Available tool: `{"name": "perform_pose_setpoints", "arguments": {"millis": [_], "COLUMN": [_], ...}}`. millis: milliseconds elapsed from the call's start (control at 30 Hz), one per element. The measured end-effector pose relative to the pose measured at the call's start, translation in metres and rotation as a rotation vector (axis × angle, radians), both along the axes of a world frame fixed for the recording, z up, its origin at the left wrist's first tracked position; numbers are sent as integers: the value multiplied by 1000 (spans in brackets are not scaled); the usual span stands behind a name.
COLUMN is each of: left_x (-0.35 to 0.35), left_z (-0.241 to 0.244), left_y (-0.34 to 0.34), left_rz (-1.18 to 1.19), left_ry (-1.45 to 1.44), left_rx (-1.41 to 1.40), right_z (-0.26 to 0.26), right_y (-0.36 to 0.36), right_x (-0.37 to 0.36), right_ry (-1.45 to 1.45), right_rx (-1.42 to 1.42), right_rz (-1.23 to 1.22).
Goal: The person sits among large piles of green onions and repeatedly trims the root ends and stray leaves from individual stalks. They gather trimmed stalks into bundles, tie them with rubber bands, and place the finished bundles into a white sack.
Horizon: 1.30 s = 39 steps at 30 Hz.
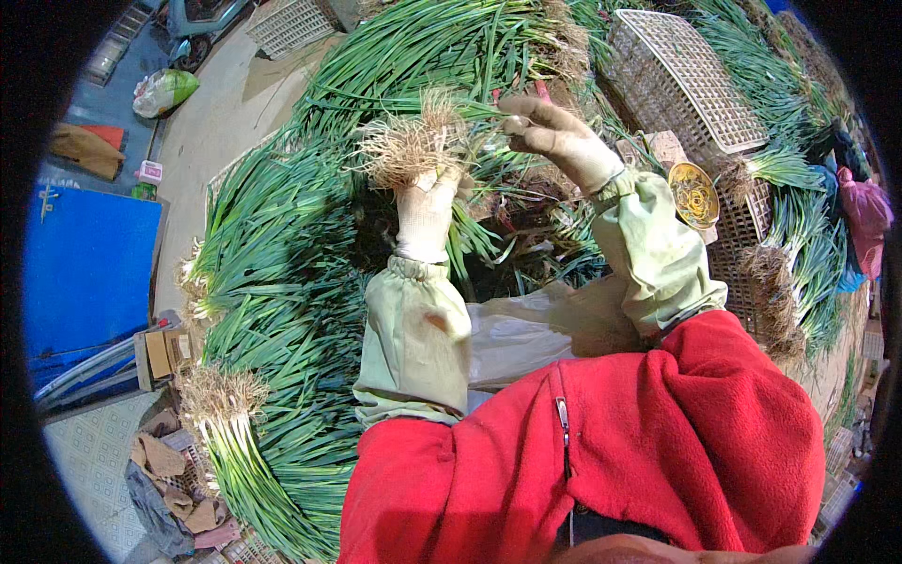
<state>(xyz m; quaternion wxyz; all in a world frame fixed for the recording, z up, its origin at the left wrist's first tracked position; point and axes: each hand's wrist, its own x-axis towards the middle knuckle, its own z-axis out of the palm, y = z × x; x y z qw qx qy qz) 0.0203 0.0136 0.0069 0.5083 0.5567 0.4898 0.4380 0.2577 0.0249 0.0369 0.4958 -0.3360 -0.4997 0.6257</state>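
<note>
My left hand, in a pale knit glove, is closed on a bunch of leafy green onions whose tangled roots stick up over the hand; some of its green leaves hang below. My fingers there are mostly hidden by the roots. To the right, my right hand, in a soiled glove, is raised beside the roots with its fingers apart and slightly bent; a thin green leaf lies near the fingertips. Whether it touches that leaf is unclear. Light green sleeve covers are on both forearms.
Heaped green onions curve along the left and top. A bowl of yellow rubber bands stands right of my right forearm. Beyond it are an upturned plastic crate and root-on bundles. A blue panel is far left.
</note>
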Motion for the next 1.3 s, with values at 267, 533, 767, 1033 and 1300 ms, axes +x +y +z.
{"name": "perform_pose_setpoints", "arguments": {"millis": [267, 533, 767, 1033, 1300], "left_x": [10, -2, -17, 0, -2], "left_z": [-2, -23, -41, -28, -2], "left_y": [-2, 18, 19, 2, 0], "left_rz": [-63, 79, -17, -153, -67], "left_ry": [-166, -9, 38, -120, 371], "left_rx": [-216, -144, -40, -107, -111], "right_z": [-39, -44, -21, -41, -116], "right_y": [10, 29, 17, 2, 72], "right_x": [-12, 26, 34, -29, 63], "right_ry": [-374, 304, -404, -65, -955], "right_rx": [-62, -281, 6, -181, 93], "right_rz": [45, 8, -95, -21, -410]}}
